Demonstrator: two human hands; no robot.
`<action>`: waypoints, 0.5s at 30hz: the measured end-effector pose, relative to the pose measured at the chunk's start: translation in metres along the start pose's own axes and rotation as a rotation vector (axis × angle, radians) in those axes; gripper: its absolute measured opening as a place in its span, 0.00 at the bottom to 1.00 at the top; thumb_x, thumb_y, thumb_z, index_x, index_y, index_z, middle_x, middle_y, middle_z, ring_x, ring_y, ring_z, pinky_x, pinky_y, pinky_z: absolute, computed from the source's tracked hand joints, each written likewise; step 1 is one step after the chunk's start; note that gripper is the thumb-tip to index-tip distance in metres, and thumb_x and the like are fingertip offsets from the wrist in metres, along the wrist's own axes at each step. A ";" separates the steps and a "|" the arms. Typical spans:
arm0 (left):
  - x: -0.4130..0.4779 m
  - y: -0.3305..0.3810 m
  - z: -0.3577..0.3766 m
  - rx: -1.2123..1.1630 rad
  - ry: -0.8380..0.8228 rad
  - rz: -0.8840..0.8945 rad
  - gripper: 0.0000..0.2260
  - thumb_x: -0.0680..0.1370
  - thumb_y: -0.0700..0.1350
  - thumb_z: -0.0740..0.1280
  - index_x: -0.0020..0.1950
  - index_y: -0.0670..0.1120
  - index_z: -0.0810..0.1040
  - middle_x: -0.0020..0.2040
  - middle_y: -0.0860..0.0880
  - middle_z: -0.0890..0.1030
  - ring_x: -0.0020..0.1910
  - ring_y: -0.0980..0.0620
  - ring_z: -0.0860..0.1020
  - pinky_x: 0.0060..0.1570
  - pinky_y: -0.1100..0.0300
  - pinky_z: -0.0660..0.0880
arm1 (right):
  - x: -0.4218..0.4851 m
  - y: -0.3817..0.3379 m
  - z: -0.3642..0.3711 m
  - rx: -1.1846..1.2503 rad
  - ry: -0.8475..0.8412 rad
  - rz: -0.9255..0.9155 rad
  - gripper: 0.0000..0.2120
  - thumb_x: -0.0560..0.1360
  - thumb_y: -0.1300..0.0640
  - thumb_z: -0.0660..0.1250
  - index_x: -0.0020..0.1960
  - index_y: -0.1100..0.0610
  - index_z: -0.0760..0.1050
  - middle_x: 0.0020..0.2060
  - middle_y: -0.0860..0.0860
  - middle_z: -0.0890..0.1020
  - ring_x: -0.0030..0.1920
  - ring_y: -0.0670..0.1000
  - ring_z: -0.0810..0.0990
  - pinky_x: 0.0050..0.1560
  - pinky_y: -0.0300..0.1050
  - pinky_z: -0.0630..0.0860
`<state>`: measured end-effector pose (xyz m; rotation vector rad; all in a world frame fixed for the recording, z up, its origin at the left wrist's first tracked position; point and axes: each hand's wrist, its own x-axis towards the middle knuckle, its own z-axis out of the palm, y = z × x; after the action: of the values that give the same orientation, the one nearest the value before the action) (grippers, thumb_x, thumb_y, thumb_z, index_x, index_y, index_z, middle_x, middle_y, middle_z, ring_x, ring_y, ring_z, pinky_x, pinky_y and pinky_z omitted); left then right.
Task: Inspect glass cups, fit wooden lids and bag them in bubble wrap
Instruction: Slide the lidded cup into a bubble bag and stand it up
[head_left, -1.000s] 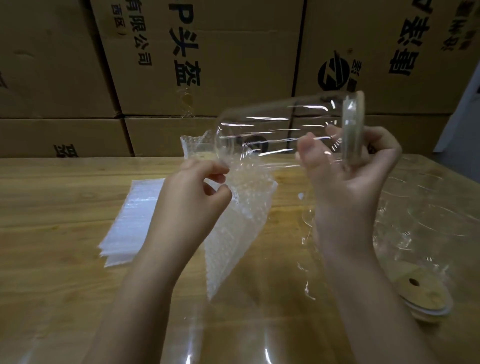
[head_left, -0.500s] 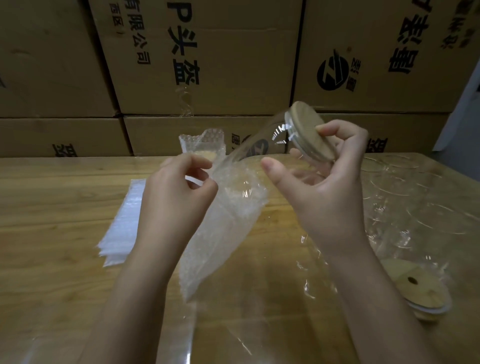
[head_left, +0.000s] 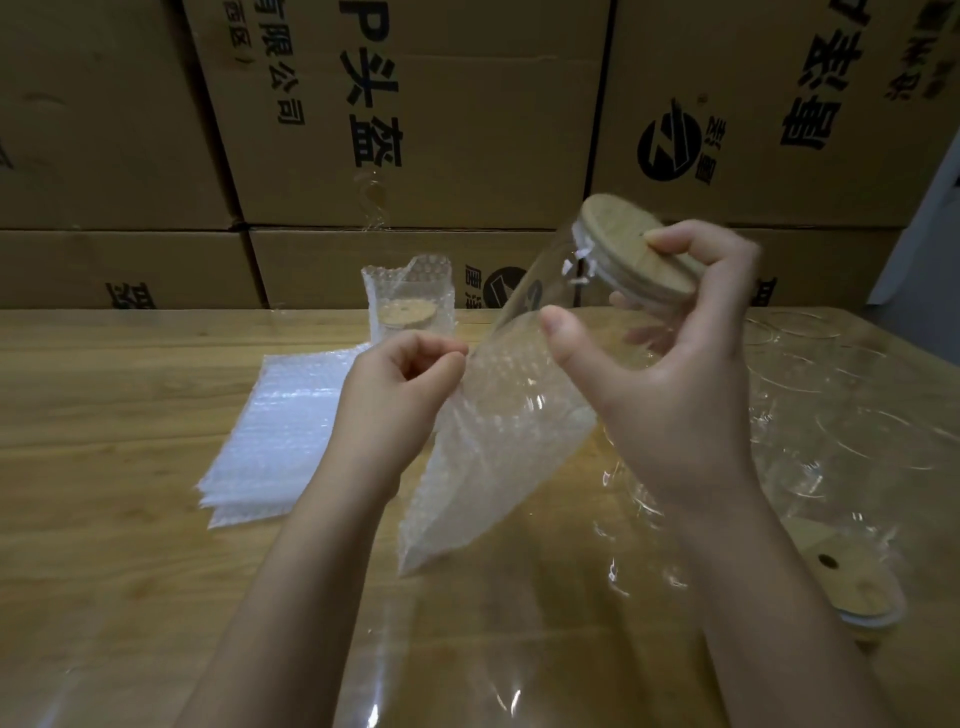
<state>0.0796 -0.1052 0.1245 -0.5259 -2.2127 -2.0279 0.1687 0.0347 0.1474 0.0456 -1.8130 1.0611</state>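
Cup: the glass cup (head_left: 543, 291) is held in the air above the table (head_left: 104, 467), with the wooden lid (head_left: 636, 249) fitted on its upper end; its base end is already inside the mouth of the bubble-wrap bag (head_left: 483, 467)
Cup's long axis: tilted, lid high and to the right, base low and to the left; it runs nearly in line with the bag, whose closed bottom hangs down towards the lower left
Right hand: the right hand (head_left: 670, 374) grips the lidded end; its fingers curl over the top of the lid and its thumb lies against the glass wall; this hand alone carries the cup
Left hand: the left hand (head_left: 400, 395) pinches the near edge of the bag's mouth between thumb and curled fingers, just beside the cup's wall; it is the hand nearer the bag
Direction from grip: the unfilled part of the bag lies down and left of the right hand, along the cup's own axis
Step, as I judge it: bagging, partly done; the cup probably has to slide on along that axis while the left hand holds the mouth open
Risk, as I judge it: the bubbles could catch on the glass if the cup skews off the bag's line
Nearby: a stack of flat bags (head_left: 280, 431) lies left of the hands; a bagged cup (head_left: 408, 306) stands behind them; spare lids (head_left: 852, 582) lie at the right
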 end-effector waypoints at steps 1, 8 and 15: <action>0.001 -0.002 0.000 0.034 0.010 0.013 0.09 0.75 0.39 0.68 0.40 0.52 0.81 0.34 0.55 0.80 0.36 0.57 0.76 0.43 0.58 0.75 | -0.001 0.002 0.002 -0.017 -0.045 0.031 0.28 0.67 0.47 0.75 0.58 0.44 0.60 0.60 0.48 0.71 0.56 0.45 0.75 0.51 0.38 0.75; 0.004 -0.004 -0.008 0.068 0.017 0.058 0.08 0.76 0.41 0.68 0.42 0.53 0.81 0.34 0.57 0.78 0.37 0.57 0.76 0.43 0.58 0.75 | -0.011 0.010 0.018 -0.157 -0.250 0.146 0.28 0.63 0.41 0.74 0.53 0.37 0.58 0.55 0.38 0.72 0.54 0.40 0.74 0.49 0.40 0.75; 0.005 0.000 -0.011 -0.023 0.000 0.056 0.08 0.76 0.39 0.68 0.43 0.52 0.80 0.37 0.53 0.78 0.36 0.58 0.77 0.37 0.66 0.75 | -0.011 0.008 0.019 -0.333 -0.389 0.163 0.27 0.64 0.39 0.73 0.49 0.36 0.57 0.49 0.30 0.67 0.51 0.40 0.65 0.63 0.54 0.68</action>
<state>0.0727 -0.1154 0.1271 -0.5833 -2.1518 -2.0276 0.1564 0.0224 0.1318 -0.1048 -2.3616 0.8897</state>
